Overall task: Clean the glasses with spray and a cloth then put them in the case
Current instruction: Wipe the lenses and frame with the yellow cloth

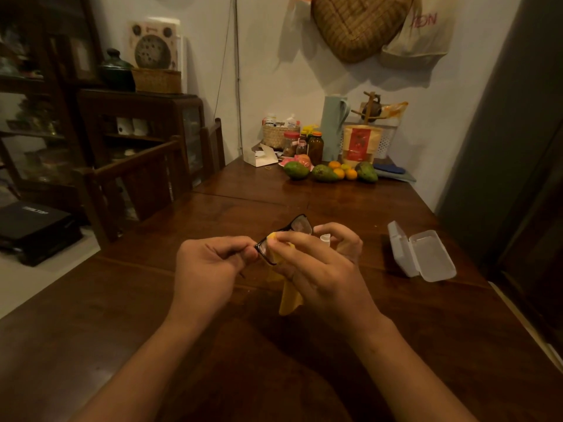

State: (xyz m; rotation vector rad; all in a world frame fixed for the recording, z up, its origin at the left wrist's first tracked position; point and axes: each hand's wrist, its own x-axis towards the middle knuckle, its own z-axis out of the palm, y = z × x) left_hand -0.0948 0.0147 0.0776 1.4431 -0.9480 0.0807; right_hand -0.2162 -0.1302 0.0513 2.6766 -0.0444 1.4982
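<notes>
Black-framed glasses (pixel 300 225) are held up over the wooden table (pixel 396 315). My left hand (pixel 210 266) pinches the frame at its near end. My right hand (pixel 320 266) presses a yellow cloth (pixel 289 296) against the near lens with thumb and fingers; the rest of the cloth hangs down below the hand. A small white spray bottle (pixel 325 239) stands just behind my right hand, mostly hidden by it. The translucent white glasses case (pixel 422 254) lies open on the table to the right.
Avocados (pixel 296 169), oranges, jars, a wicker basket (pixel 278 134) and a pale jug crowd the table's far end by the wall. Wooden chairs (pixel 146 178) stand along the left side. A dark cabinet is at the right edge.
</notes>
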